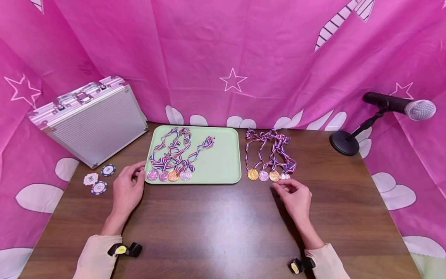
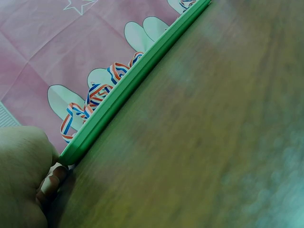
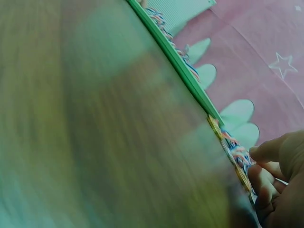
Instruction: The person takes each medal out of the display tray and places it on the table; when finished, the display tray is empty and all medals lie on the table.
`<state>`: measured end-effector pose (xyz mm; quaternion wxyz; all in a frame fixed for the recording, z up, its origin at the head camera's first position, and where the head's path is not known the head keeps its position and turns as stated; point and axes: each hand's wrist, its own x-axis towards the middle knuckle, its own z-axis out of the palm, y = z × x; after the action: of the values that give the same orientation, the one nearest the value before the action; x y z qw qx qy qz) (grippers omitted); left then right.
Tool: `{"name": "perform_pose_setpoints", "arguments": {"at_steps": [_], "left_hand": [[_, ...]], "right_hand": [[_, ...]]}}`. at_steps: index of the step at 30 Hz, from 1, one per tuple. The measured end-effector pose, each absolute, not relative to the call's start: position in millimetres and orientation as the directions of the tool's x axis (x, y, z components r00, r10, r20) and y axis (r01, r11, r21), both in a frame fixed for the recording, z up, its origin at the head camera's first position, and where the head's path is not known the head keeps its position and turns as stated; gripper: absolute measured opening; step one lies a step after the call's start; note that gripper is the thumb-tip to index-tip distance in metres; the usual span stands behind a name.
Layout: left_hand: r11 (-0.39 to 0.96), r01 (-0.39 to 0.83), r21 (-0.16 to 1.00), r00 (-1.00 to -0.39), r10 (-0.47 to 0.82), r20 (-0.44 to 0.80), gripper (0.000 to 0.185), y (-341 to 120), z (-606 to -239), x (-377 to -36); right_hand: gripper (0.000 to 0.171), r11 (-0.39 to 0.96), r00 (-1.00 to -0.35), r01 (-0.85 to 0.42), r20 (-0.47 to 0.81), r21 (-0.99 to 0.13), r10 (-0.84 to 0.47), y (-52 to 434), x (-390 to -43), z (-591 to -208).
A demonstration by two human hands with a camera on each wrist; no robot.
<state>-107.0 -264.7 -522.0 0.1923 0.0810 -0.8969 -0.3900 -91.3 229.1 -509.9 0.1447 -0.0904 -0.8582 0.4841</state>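
Green tray (image 1: pixel 223 162), medals (image 1: pixel 173 175), hands (image 1: pixel 129 186) at both, chip (image 1: pixel 108 169) perhaps marked 50

Head view's easily the good one: bright, fairly even, with the pink backdrop (image 1: pixel 195 50) coming out super saturated. There's a whitish glare patch smack in the middle of the worktop (image 1: pixel 226 217), and soft shadows hug the inner sides of the left hand (image 1: pixel 129 186) and right hand (image 1: pixel 295 197). You get that wide-lens stretch toward the edges.

Wrist cams, meh. Both are dimmer with a greenish cast, the pink goes dusty, and pale bluish glare sits in one bottom corner. Wood grain's smeared on the right one; could be motion, could be focus, hard to say.
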Motion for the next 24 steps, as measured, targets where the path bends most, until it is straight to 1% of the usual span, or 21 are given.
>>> {"name": "perform_pose_setpoints", "arguments": {"at_steps": [11,19,24], "left_hand": [[0.687,0.007,0.726,-0.914,-0.29,0.284,0.031,-264,-521,-107],[0.681,-0.024,0.732,-0.92,-0.301,0.25,0.032,-265,-520,-106],[0.679,-0.018,0.734,-0.92,-0.299,0.255,0.032,-264,-520,-105]], "right_hand": [[0.011,0.449,-0.971,-0.047,0.146,-0.892,0.189,195,-90,-509],[0.011,0.396,-0.983,-0.111,0.159,-0.912,0.092,163,-94,-507],[0.012,0.372,-0.985,-0.136,0.164,-0.918,0.045,140,-97,-505]]}}
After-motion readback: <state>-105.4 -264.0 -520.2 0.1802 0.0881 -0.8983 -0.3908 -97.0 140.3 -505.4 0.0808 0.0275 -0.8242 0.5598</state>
